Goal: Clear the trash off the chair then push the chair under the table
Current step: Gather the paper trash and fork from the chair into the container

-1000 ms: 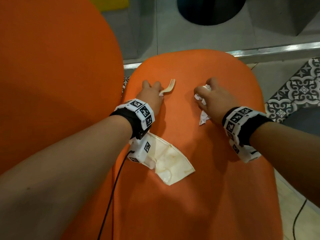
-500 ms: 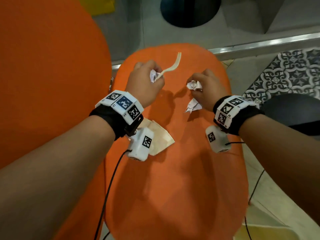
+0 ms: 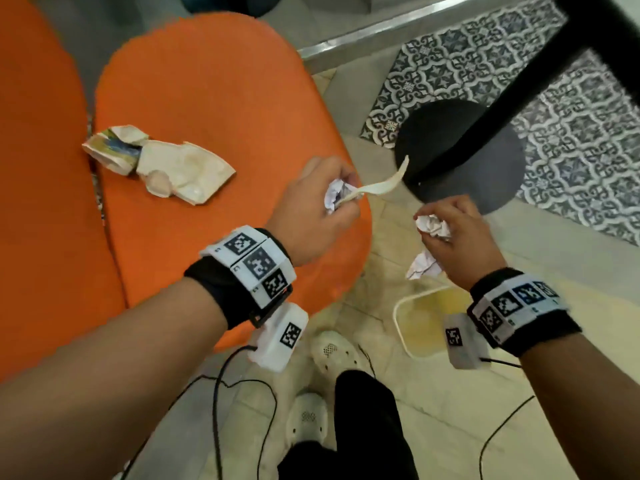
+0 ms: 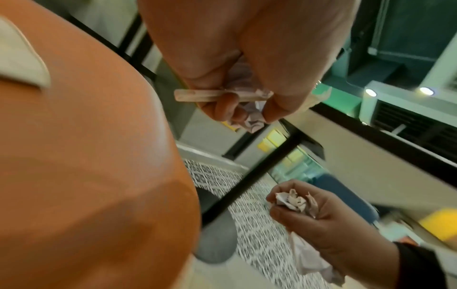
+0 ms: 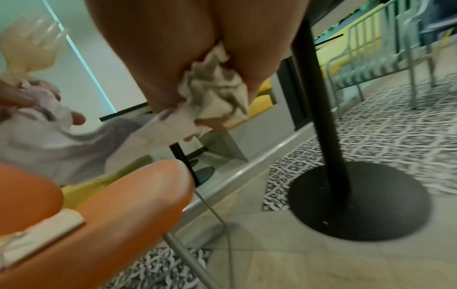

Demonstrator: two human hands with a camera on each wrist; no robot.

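Observation:
My left hand (image 3: 318, 209) grips a pale plastic fork (image 3: 377, 187) together with a crumpled white paper (image 3: 334, 197), just past the right edge of the orange chair seat (image 3: 207, 98). The left wrist view shows the fork handle (image 4: 197, 95) crossing under the curled fingers. My right hand (image 3: 453, 237) holds crumpled white paper (image 3: 433, 226), with a loose end hanging below (image 3: 422, 266); it hovers over the floor, right of the chair. A flattened paper wrapper (image 3: 187, 173) and a crushed printed carton (image 3: 114, 147) lie on the seat's left side.
A black round table base (image 3: 460, 154) with its black post (image 3: 540, 74) stands on patterned tiles to the right. A white bin with a yellow inside (image 3: 420, 320) sits on the floor under my right wrist. My white shoes (image 3: 332, 355) and cables are below.
Both hands lifted off the seat with their trash and swung right, past the chair's edge. The view turned right, so the wrapper and carton on the seat show now.

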